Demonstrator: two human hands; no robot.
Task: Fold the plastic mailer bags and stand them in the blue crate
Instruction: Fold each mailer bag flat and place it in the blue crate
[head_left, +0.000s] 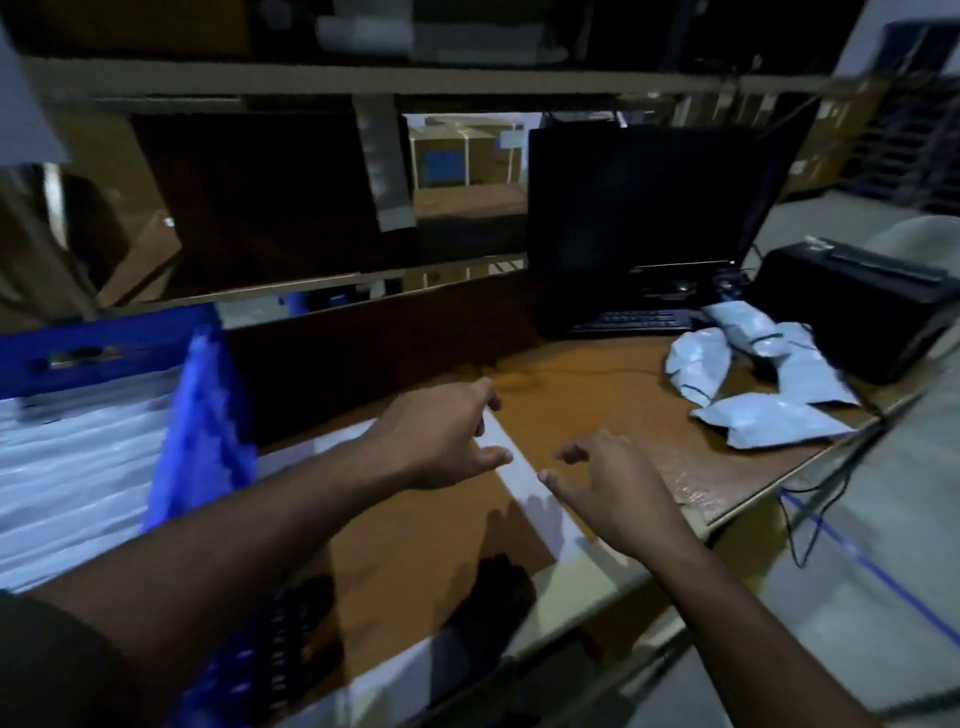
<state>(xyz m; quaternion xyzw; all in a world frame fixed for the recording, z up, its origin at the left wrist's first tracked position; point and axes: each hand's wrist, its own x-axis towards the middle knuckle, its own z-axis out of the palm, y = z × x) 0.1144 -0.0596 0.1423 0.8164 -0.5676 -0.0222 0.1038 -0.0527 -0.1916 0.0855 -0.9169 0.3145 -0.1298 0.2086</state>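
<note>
Both my hands hover over the brown desk, holding nothing. My left hand has loosely curled fingers above a white border strip on the desk. My right hand is just right of it, fingers relaxed and slightly bent. A loose pile of pale grey-blue plastic mailer bags lies crumpled at the desk's right end, an arm's reach beyond my right hand. The blue crate stands at the left, with several white folded bags standing inside it.
A black monitor and keyboard sit at the back right. A black printer stands behind the mailer pile. Cables hang off the desk's right edge. Shelving with cardboard boxes rises behind.
</note>
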